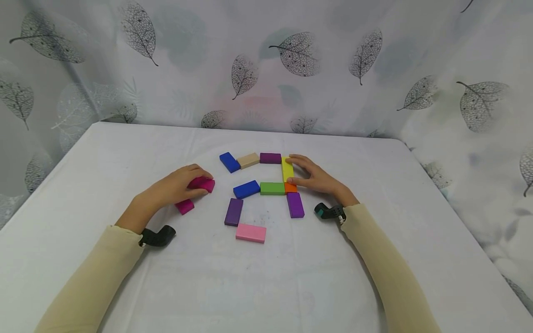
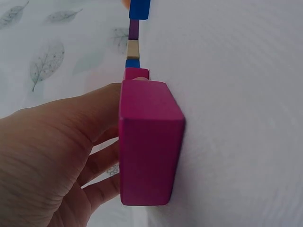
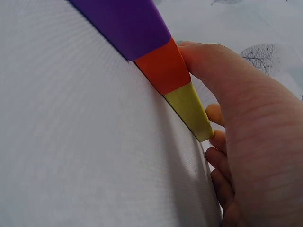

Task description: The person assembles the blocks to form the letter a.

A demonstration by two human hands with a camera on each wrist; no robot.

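On the left of the head view, my left hand [image 1: 183, 186] grips a magenta block [image 1: 205, 185] between thumb and fingers, at the tabletop. A second magenta block [image 1: 185, 207] lies near its wrist and fills the middle of the left wrist view, hiding part of the held one. My right hand [image 1: 316, 178] rests against the right side of a yellow block [image 1: 286, 170], fingertips at its far end and thumb close to where it meets an orange block [image 1: 291, 188]. Seen from the right wrist, the thumb touches the orange block's side, its fingers spread along the yellow one.
Left of the yellow block stretch a dark purple block [image 1: 270, 158], a beige one [image 1: 248, 160] and a blue one [image 1: 229, 163]. Nearer lie a green block [image 1: 272, 188], another blue block [image 1: 246, 189], two purple blocks and a pink block [image 1: 251, 233] on the white tabletop [image 1: 266, 286].
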